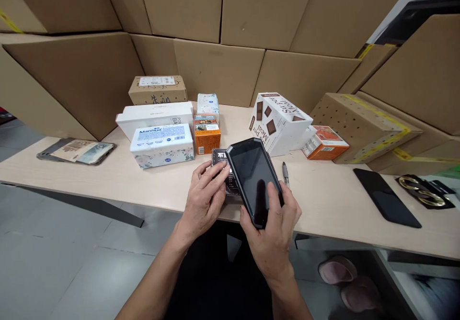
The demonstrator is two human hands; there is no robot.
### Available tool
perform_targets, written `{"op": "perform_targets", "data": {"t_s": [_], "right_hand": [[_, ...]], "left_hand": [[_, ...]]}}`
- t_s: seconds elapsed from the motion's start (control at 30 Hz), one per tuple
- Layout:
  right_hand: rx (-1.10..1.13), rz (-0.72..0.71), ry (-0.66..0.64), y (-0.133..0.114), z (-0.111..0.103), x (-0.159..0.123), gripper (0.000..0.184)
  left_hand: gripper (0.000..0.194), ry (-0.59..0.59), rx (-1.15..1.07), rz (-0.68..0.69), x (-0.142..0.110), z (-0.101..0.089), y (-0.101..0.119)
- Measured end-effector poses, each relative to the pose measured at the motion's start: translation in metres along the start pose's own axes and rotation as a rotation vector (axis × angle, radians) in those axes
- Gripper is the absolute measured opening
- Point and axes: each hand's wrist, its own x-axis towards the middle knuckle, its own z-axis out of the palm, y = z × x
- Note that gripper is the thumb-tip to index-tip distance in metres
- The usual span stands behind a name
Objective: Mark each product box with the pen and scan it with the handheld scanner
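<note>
My right hand (275,226) grips a black rugged handheld device (253,178) with a dark screen, thumb resting on its glass, above the table's near edge. My left hand (206,198) has its fingers curled around a small dark packet (224,174) with white print that lies on the table just behind the device. A pen (285,174) lies beside the device to the right.
On the pale table (125,181) stand a Manhua tissue pack (162,143), a white box (154,116), an orange carton (206,134), a white Super Meal box (278,121) and an orange pack (325,142). A black phone (386,196) lies right. Cardboard boxes wall the back.
</note>
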Motion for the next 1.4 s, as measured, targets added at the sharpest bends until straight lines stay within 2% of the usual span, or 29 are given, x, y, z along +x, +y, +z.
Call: {"op": "perform_targets", "data": {"t_s": [0.53,0.97,1.4], "right_hand": [[0.049,-0.006,-0.014,0.0024,-0.0035,0.0024,0.07],[0.013,-0.007,0.001,0.0006,-0.0009,0.0014,0.071],[0.019,-0.004,-0.015,0.001,-0.0023,0.0006,0.074]], "left_hand": [[0.046,-0.005,0.015,-0.018,0.0013,-0.0015,-0.0005],[0.044,0.106,-0.023,-0.037,0.0014,0.0013,0.0031],[0.039,0.113,-0.008,-0.055,0.0018,0.0007,0.0029]]}}
